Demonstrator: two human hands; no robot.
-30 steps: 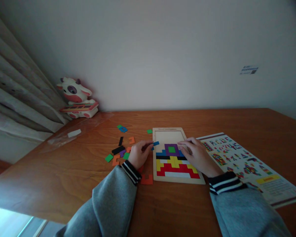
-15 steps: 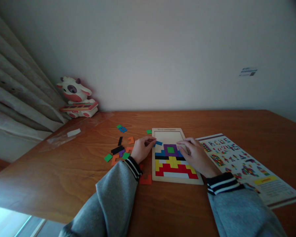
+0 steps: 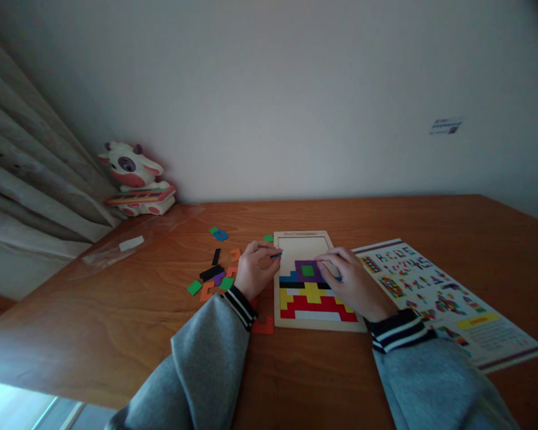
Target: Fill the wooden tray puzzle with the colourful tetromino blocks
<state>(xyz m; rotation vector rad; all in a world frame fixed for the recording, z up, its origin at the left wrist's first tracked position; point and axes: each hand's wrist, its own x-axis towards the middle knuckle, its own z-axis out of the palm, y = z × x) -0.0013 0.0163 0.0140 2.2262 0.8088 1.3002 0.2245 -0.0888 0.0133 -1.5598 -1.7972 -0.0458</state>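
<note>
A thin blue piece is pinched in the left hand at the left edge of the puzzle board. The right hand is laid loosely on the board, fingertips touching the purple piece; nothing is held. Loose pieces are scattered on the worktop to the left, and a pattern sheet is spread to the right.

Dim, soft daylight from the left; edges warped and vignetted.
</note>
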